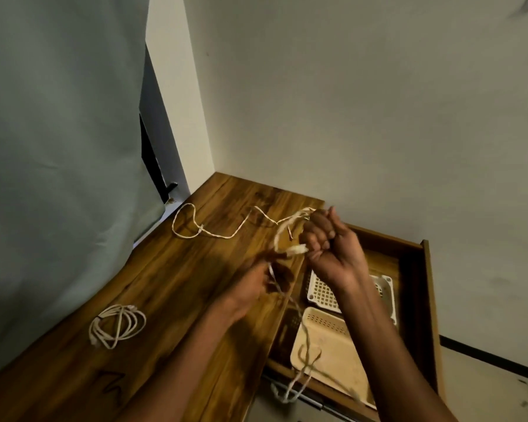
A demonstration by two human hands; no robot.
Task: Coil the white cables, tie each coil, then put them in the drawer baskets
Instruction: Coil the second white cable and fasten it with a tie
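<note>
A white cable (226,229) is held up over the right edge of the table (153,293), above an open drawer (421,300). The right hand (329,248) is raised and curled closed around one end of the cable, whose plug (297,249) juts out to the left of the fist. The left hand (256,284), blurred, is seen lower and nearer the table edge; its fingers (275,260) appear pinched on the cable, though how tightly cannot be told. From the hands one stretch of the cable is laid in loose bends across the far part of the table, ending in a loop near the grey curtain (58,147). Another stretch is hung down past the drawer front, in a loop below its edge.

A coil (116,325) of white cable is set on the near left of the table, well apart from the hands. Two baskets are seen in the drawer: a white one (322,292) further back, partly hidden by the right forearm, and a cream one (326,354) just in front of it. No writing can be read anywhere
</note>
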